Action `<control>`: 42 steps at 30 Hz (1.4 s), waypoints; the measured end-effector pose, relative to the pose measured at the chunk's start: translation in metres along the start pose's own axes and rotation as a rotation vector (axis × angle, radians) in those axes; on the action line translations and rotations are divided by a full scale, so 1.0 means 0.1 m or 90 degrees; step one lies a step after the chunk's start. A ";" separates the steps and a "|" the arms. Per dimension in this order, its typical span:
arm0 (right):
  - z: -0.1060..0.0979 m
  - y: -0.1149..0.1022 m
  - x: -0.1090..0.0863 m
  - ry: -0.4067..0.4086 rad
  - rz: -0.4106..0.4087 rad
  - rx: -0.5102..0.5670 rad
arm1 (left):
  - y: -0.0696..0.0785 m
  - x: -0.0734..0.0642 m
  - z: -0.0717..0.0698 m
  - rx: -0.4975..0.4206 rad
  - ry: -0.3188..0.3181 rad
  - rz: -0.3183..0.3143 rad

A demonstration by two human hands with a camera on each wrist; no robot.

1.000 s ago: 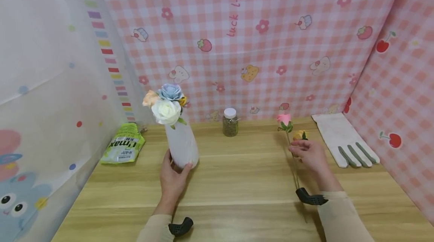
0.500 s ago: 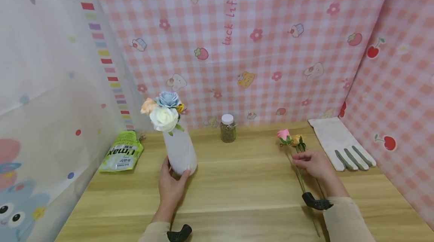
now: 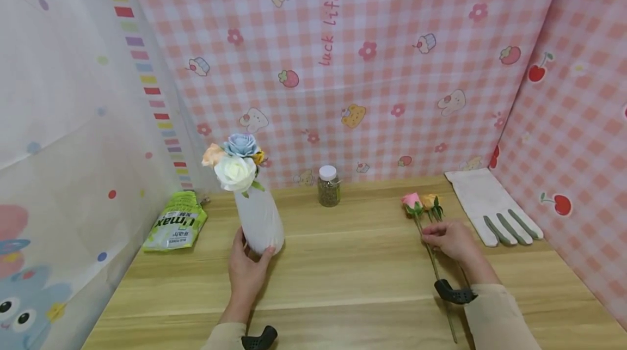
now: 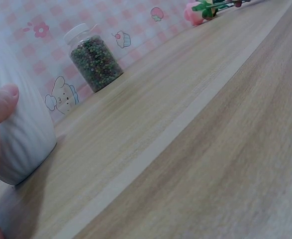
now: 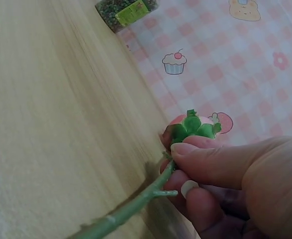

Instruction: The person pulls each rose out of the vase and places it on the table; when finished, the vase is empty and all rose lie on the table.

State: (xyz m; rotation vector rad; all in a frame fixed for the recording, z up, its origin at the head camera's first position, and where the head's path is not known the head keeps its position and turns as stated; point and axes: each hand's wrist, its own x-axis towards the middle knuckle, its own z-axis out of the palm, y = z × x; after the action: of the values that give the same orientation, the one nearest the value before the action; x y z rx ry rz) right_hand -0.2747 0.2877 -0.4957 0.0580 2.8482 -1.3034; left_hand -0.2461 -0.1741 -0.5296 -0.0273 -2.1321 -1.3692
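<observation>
The left hand [image 3: 246,272] grips a white vase [image 3: 259,219]; at its three o'clock, the right hand [image 3: 454,241] pinches a pink rose [image 3: 410,201] (picking up, I guess; lifting needs care).

Both arms reach forward from the lower edge of the head view in beige sleeves [image 3: 499,320], bare from the wrists on, well apart. The left forearm leans inward to a bare wrist [image 3: 237,308]; beyond it the left grip [image 3: 246,269] is cupped in a firm hold, its thumb [image 4: 5,103] spread to one side and its fingers [image 3: 239,239] to the other. The right forearm also slants inward, and the right grip [image 3: 453,239] is pinched, thumb against fingertips, with further fingers bent beneath.
</observation>
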 end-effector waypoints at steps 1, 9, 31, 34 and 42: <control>0.00 0.00 0.00 -0.001 0.001 0.002 | 0.00 0.00 0.00 0.000 0.001 0.001; 0.01 -0.06 -0.03 -0.006 0.016 0.001 | -0.01 -0.03 -0.01 0.002 0.007 -0.004; -0.22 -0.52 -0.16 0.040 -0.069 -0.037 | -0.01 -0.02 0.00 -0.012 0.001 -0.011; -0.25 -0.77 -0.18 0.029 -0.127 -0.002 | 0.00 0.01 0.00 -0.017 0.000 -0.013; -0.11 -1.71 -0.26 -0.053 -0.199 0.061 | 0.01 0.01 0.00 -0.020 0.000 -0.005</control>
State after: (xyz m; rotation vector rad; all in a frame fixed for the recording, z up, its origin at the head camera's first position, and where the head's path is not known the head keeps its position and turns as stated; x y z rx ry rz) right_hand -0.2548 0.1831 -0.3585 -0.4474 2.8045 -1.4503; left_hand -0.2469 -0.1739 -0.5280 -0.0316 -2.1133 -1.4078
